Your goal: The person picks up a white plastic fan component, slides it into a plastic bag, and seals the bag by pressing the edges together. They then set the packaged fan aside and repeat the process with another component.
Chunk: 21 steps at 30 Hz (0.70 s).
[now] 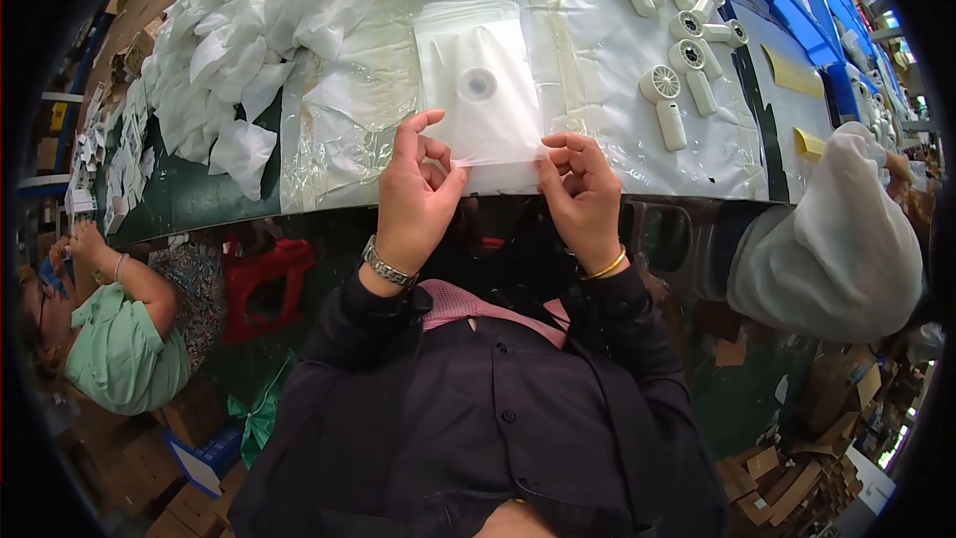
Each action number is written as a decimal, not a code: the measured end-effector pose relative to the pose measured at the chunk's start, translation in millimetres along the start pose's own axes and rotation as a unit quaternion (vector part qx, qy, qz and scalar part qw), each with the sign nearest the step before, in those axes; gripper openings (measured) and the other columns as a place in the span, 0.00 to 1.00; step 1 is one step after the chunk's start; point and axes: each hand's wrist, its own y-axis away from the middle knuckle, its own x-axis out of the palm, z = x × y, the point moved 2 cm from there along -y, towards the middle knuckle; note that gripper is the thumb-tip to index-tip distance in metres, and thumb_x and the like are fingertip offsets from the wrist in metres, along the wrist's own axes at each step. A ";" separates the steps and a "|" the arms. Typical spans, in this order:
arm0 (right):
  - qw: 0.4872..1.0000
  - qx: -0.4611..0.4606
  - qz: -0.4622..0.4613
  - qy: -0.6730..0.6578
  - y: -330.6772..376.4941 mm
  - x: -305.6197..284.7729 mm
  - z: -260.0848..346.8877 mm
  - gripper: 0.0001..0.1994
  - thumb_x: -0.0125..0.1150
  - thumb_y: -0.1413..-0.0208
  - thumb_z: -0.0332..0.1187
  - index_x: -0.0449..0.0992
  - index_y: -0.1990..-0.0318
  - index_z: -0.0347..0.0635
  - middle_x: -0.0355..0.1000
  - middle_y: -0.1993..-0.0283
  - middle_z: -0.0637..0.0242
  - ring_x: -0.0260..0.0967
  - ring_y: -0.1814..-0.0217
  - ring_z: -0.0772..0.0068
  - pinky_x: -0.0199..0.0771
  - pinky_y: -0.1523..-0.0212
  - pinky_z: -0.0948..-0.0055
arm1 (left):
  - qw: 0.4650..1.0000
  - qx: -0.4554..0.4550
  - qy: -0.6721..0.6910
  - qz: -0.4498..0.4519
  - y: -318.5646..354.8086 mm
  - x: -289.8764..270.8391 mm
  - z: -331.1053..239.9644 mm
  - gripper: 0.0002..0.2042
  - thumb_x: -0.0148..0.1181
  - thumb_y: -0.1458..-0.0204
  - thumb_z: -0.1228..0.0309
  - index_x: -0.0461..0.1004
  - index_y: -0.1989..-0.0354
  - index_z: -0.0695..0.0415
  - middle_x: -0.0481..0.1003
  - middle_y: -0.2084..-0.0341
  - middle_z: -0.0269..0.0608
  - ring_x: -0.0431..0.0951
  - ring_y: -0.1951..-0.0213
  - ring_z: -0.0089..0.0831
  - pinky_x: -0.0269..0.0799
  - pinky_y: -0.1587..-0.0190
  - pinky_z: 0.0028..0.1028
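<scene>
Nearest the cam: dark shirt w/ pink collar, both forearms coming up from the low edge. Left hand (416, 191), metal watch on wrist, pinches the near-left edge of the clear bag (480, 90); index finger lifted. Right hand (583, 194), gold bangle, pinches the near-right edge. Hands apart, each clamped on the bag's open end. Bag lies flat on the counter (179, 201) near its near edge, a white fan (478, 86) inside.

Risks, my read: grip is only fingertips on slick film, so an uneven pull could skew the mouth or tear it. Far left, the heap of white pouches (254, 35) could slide in. Right, loose handheld fans (665, 100) sit close, easy to knock w/ a sleeve.
</scene>
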 end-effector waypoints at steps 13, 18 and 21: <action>0.985 0.131 0.043 -0.104 21.1 -17.9 12.8 0.14 0.65 0.29 0.25 0.75 0.40 0.34 0.81 0.61 0.68 0.77 0.67 0.85 0.67 0.73 0.87 | 0.972 -0.171 0.131 0.098 27.4 -22.0 9.9 0.23 0.70 0.37 0.81 0.67 0.37 0.63 0.78 0.66 0.36 0.73 0.78 0.15 0.63 0.78 0.17; 0.993 0.109 0.042 -0.026 17.3 -14.2 15.6 0.15 0.68 0.31 0.25 0.74 0.40 0.34 0.80 0.62 0.69 0.73 0.69 0.87 0.69 0.72 0.86 | 0.965 -0.189 0.145 0.109 31.9 -25.1 7.5 0.22 0.71 0.38 0.80 0.69 0.39 0.64 0.79 0.67 0.38 0.74 0.78 0.15 0.66 0.77 0.18; 0.990 0.126 0.048 -0.035 18.4 -13.9 11.6 0.16 0.69 0.31 0.24 0.74 0.40 0.35 0.81 0.62 0.69 0.72 0.69 0.88 0.70 0.71 0.86 | 0.966 -0.178 0.148 0.115 30.6 -22.4 8.7 0.22 0.71 0.39 0.80 0.69 0.39 0.65 0.80 0.67 0.38 0.75 0.78 0.15 0.66 0.77 0.18</action>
